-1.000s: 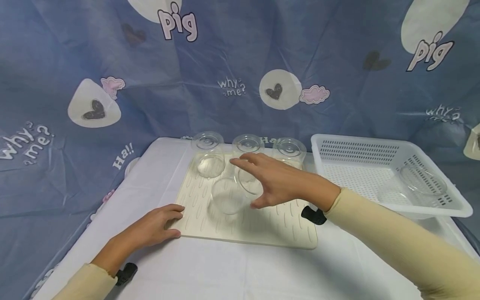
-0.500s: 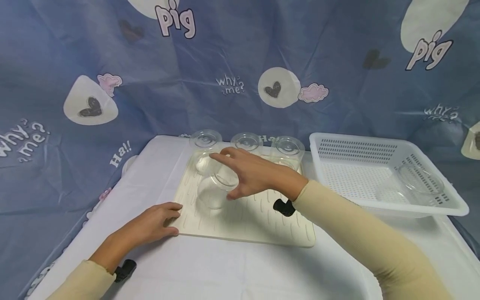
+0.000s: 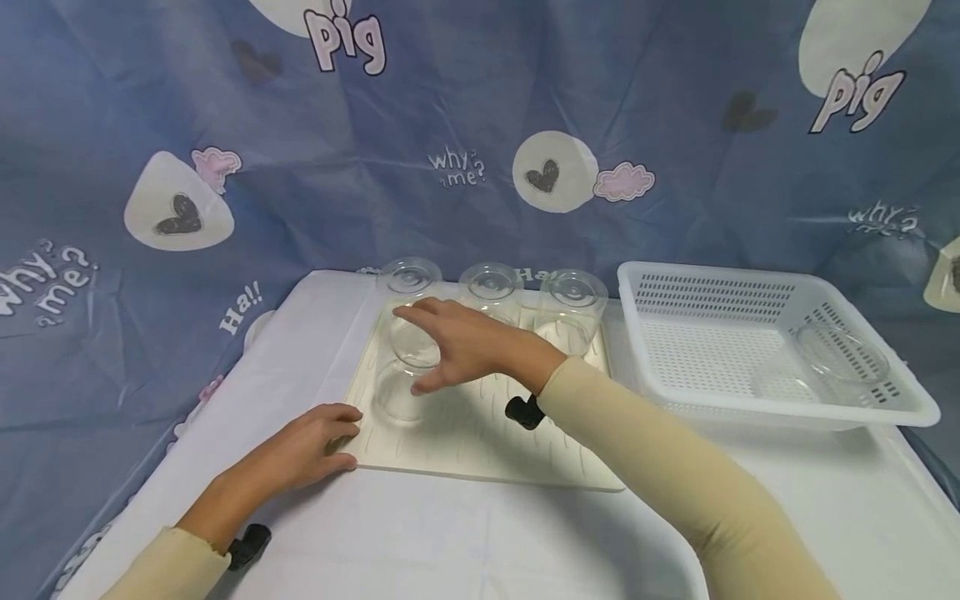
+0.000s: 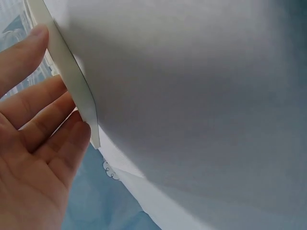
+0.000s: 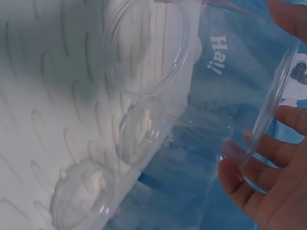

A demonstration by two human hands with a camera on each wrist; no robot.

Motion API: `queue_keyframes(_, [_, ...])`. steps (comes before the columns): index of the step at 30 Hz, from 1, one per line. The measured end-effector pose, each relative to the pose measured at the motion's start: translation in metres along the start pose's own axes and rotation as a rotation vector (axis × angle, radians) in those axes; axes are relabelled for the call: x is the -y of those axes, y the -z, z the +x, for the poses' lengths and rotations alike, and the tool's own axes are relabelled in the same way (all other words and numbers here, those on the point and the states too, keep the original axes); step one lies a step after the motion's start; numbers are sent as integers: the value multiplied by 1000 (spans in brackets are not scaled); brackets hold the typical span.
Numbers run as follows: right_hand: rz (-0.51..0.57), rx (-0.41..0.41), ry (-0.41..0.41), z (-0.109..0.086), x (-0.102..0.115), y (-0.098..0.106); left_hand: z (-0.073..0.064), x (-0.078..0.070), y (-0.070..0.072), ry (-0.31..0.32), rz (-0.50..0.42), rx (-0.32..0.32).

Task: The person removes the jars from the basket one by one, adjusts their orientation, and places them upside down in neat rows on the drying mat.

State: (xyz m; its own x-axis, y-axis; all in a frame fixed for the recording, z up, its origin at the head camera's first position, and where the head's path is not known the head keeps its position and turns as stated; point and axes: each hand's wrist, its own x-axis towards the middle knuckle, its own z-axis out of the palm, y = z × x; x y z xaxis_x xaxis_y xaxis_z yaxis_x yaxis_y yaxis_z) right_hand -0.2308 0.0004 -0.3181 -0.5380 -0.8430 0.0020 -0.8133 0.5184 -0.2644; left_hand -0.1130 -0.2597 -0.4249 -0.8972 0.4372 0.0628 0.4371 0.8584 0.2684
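My right hand (image 3: 472,342) grips a clear plastic jar (image 3: 397,402) by its closed end, over the left part of the cream ridged mat (image 3: 487,450). The jar's open rim faces down. In the right wrist view, the fingers (image 5: 240,189) curl round the jar's base, and its wall (image 5: 216,96) is see-through. My left hand (image 3: 303,450) rests at the mat's left edge, fingers loosely bent. In the left wrist view, its fingertips (image 4: 79,127) touch the mat's side (image 4: 72,79).
Along the mat's back edge, a left jar (image 3: 408,277), a middle jar (image 3: 491,283) and a right jar (image 3: 573,290) stand upside down. A white perforated basket (image 3: 757,406) at the right holds another clear jar (image 3: 843,354). A printed blue cloth (image 3: 480,100) hangs behind the table.
My right hand has carried the jar leftward across the mat, from its middle to its left part. My left hand stays at the mat's edge.
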Motion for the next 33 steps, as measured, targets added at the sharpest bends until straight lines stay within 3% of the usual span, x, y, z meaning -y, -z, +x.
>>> queue_keyframes(15, [22,-22,-21,22,4,-23,4,0,1,1,-21,21])
queue_keyframes(24, [145,-45,-53,35,2,-38,3,0,2,-15,-45,33])
queue_keyframes(33, [218,-93,-33,38,0,-48,-2,4,2,-13,-33,0])
